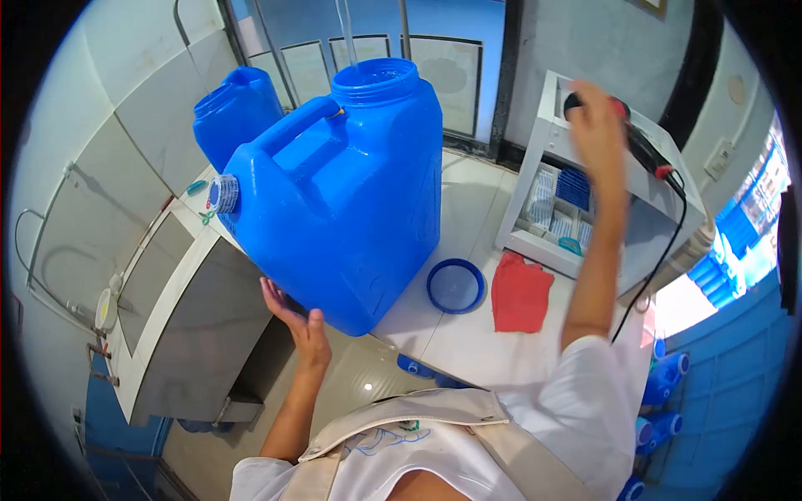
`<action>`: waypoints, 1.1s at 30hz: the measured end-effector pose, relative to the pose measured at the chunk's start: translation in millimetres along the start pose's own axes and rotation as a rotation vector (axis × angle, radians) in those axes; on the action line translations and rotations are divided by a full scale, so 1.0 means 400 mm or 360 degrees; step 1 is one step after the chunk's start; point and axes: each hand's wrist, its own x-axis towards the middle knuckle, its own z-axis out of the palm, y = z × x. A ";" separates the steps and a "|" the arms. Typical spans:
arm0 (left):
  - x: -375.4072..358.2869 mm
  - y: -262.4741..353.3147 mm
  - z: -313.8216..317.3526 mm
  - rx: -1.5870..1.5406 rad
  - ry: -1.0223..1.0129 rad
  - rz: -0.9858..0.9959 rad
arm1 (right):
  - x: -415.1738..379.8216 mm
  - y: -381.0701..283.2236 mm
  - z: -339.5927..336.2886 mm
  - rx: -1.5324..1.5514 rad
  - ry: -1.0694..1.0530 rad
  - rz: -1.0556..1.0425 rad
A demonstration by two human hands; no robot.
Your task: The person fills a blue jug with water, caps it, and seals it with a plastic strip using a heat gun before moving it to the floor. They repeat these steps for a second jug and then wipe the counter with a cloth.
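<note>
Left hand (302, 332) spread low at the big blue jug (359, 217). Right hand (596, 129)'s at the black corded tool (645, 152) right of that jug, can't tell if gripping.

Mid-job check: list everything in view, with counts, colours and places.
Large jug: 1, blue, centre
Water stream: 1, clear, into large jug
Side cap: 1, blue and white, large jug's left
Smaller jug: 1, blue, upper left
Counter: 1, white, centre right
Round lid: 1, blue, on counter
Cloth: 1, red, right of round lid
Rack: 1, white, on counter
Packs: several, blue and white, inside rack
Corded tool: 1, black and red, over rack
Bench: 1, white and grey, left
Containers: several, blue, lower right
Left grip: 1, bare, at large jug's base
Right grip: 1, bare, at corded tool
</note>
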 end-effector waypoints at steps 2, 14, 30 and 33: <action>-0.031 0.006 0.031 -0.0063 -0.0047 -0.0116 | -0.068 -0.100 0.156 0.0914 -0.0543 0.0400; -0.121 -0.064 0.059 0.0308 -0.0127 -0.0344 | -0.351 0.029 0.752 0.0677 -0.0952 0.0026; -0.121 -0.029 0.140 -0.0315 0.0313 -0.0473 | -0.223 0.022 0.774 0.1899 -0.1154 0.1016; -0.113 -0.026 0.164 -0.0434 0.0441 -0.0468 | -0.230 -0.023 0.759 0.1814 -0.1192 0.1009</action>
